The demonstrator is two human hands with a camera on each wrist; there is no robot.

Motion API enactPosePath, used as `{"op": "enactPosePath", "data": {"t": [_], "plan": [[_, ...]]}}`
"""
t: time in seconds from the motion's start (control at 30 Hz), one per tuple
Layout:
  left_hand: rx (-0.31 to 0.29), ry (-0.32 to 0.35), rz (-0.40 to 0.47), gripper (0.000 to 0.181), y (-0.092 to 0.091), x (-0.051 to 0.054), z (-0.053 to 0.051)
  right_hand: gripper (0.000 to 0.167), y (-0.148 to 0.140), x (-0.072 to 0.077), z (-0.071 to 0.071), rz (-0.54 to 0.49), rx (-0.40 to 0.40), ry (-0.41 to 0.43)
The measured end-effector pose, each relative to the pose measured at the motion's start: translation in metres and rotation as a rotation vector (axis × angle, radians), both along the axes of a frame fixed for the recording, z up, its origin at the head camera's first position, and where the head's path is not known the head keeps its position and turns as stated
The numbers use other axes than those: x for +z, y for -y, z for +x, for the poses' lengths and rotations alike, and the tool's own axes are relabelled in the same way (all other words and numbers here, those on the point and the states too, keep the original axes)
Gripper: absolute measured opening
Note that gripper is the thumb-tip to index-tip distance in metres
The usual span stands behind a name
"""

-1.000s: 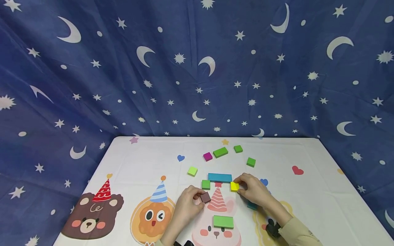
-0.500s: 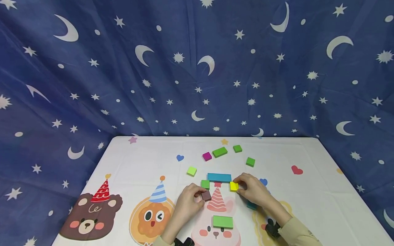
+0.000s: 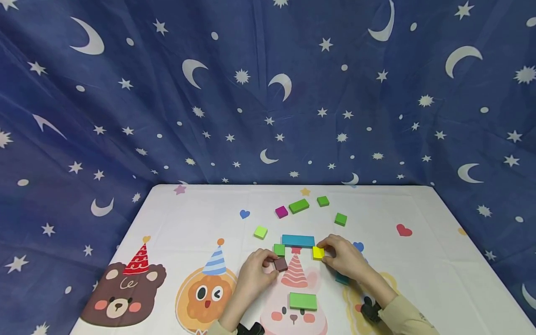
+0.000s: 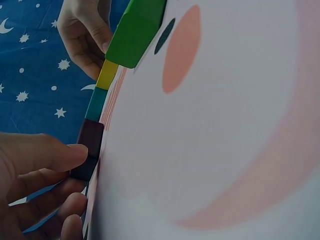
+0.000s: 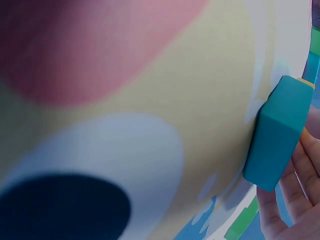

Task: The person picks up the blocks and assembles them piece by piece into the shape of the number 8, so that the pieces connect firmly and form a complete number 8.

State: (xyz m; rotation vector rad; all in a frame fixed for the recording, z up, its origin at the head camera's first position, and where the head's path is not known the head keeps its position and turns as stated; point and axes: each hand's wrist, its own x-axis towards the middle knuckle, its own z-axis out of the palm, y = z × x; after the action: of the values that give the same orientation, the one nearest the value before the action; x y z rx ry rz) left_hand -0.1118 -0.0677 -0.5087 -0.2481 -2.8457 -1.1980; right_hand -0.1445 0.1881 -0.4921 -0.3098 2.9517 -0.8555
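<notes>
In the head view my left hand (image 3: 256, 274) pinches a small brown block (image 3: 280, 264), held right at the near side of a small green block (image 3: 279, 250). The left wrist view shows the thumb on this brown block (image 4: 92, 134). My right hand (image 3: 344, 256) grips a small yellow block (image 3: 318, 253) between thumb and finger. That one sits by the right end of a long blue block (image 3: 298, 241), whose left end lies by the green one. A teal block (image 3: 342, 278) is partly hidden under my right wrist; it looms large in the right wrist view.
A long light green block (image 3: 303, 301) lies nearer me, between the forearms. Farther back are a lime block (image 3: 260, 232), a magenta block (image 3: 281, 212), a longer green block (image 3: 299, 206) and two small green blocks. A starry blue curtain (image 3: 268, 93) hangs behind the printed tablecloth.
My left hand has shifted the brown block slightly right and away from me, up to the small green block. The right hand stays at the yellow block. The head view has tilted slightly.
</notes>
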Motion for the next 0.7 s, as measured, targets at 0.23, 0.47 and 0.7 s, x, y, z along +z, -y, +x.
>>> {"op": "enactPosePath", "data": {"t": [0.23,0.47,0.7], "plan": [[0.007,-0.016,0.000,0.027,-0.0005,-0.0006,-0.0003,0.029,0.0002,0.0009,0.0004,-0.004,-0.004,0.008],[0.016,-0.016,0.002,0.027,-0.0013,0.0003,-0.0005,0.029,0.0008,0.0012,0.0003,-0.011,-0.002,0.011],[0.006,-0.001,0.007,0.026,-0.0010,-0.0003,-0.0011,0.028,0.0016,0.0005,0.0003,0.001,0.002,0.000]]}}
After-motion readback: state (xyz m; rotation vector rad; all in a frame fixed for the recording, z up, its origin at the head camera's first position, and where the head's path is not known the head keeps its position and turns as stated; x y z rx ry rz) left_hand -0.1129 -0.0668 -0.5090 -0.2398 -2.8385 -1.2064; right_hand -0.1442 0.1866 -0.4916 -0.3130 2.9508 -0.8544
